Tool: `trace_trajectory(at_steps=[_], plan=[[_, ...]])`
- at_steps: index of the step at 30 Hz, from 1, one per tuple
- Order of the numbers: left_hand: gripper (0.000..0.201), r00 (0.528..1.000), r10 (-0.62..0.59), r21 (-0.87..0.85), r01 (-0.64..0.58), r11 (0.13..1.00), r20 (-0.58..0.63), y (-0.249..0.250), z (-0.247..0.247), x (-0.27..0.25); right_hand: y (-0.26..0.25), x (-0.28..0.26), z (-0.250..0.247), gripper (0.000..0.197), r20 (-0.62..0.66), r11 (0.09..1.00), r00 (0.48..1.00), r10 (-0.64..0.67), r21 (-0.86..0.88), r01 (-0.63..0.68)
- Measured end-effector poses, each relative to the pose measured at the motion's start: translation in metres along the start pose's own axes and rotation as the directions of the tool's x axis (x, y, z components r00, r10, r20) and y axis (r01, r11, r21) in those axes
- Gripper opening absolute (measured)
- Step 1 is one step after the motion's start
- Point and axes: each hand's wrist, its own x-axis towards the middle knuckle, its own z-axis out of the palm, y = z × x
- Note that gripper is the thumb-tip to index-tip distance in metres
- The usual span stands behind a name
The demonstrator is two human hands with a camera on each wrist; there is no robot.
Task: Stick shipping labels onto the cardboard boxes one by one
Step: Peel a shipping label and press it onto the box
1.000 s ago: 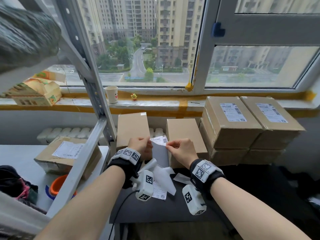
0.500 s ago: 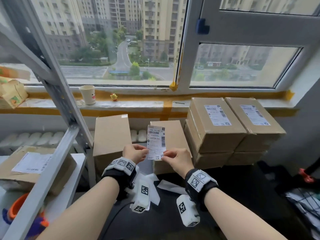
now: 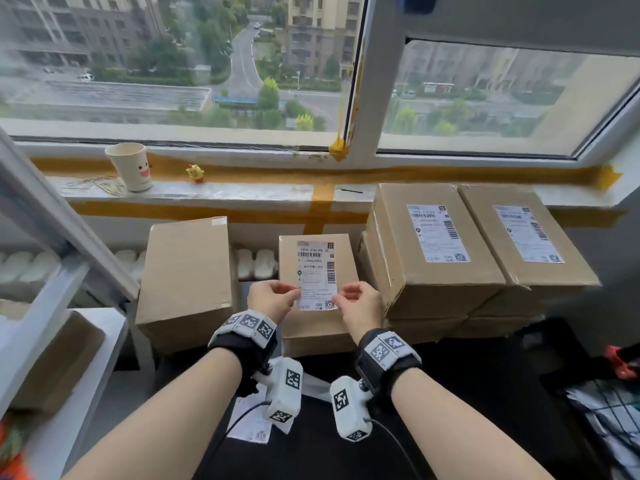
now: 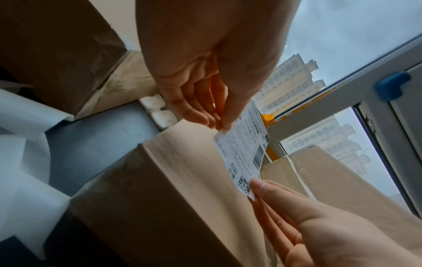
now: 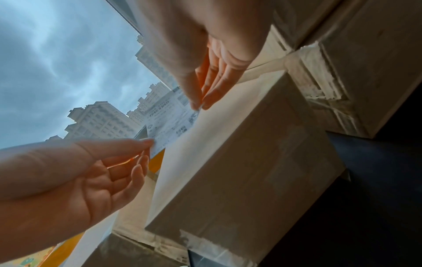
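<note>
A white shipping label (image 3: 317, 274) hangs just over the top of the middle cardboard box (image 3: 313, 323), its near end raised. My left hand (image 3: 273, 299) pinches the label's near left edge; my right hand (image 3: 356, 299) pinches the near right corner. In the left wrist view the label (image 4: 245, 153) is caught between thumb and fingers of both hands above the box (image 4: 182, 189). The right wrist view shows the same label (image 5: 170, 122) over the box top (image 5: 217, 144). A bare box (image 3: 187, 275) stands to the left. Two labelled boxes (image 3: 433, 251) (image 3: 526, 237) top the stack on the right.
A paper cup (image 3: 130, 166) and a small yellow toy (image 3: 195, 173) stand on the window sill. A metal shelf frame (image 3: 62, 237) slants at left with another box (image 3: 55, 362) under it. Loose white backing paper (image 3: 251, 424) lies on the dark surface below my wrists.
One second ago the label was being peeled from its backing near my chest. Both hands have since carried it forward and lowered it over the middle box.
</note>
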Motion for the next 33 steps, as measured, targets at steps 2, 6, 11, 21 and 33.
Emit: trace_trajectory(at_steps=[2, 6, 11, 21, 33], plan=[[0.019, 1.0, -0.009, 0.039, 0.01, 0.999, -0.013, -0.002, 0.006, 0.008, 0.004, 0.007, 0.003, 0.019, -0.022, 1.0, 1.0, 0.014, -0.016, -0.014], [0.015, 0.999, -0.03, 0.083, 0.033, 0.996, -0.035, -0.001, 0.014, 0.014, 0.008, 0.016, 0.004, 0.015, -0.063, 0.998, 0.998, 0.027, -0.054, -0.031], [0.014, 0.997, -0.026, 0.136, 0.036, 0.99, -0.072, 0.002, 0.018, 0.013, 0.005, 0.019, 0.005, 0.013, -0.07, 0.992, 0.997, 0.016, -0.127, -0.025], [0.019, 0.997, -0.019, 0.235, 0.036, 0.971, -0.071, 0.002, 0.019, 0.015, -0.001, 0.018, 0.006, 0.014, -0.042, 0.975, 0.999, 0.019, -0.222, -0.028], [0.023, 0.996, -0.021, 0.314, 0.048, 0.948, -0.089, 0.007, 0.02, 0.016, -0.005, 0.018, 0.001, 0.017, 0.011, 0.955, 1.0, -0.002, -0.296, 0.006]])
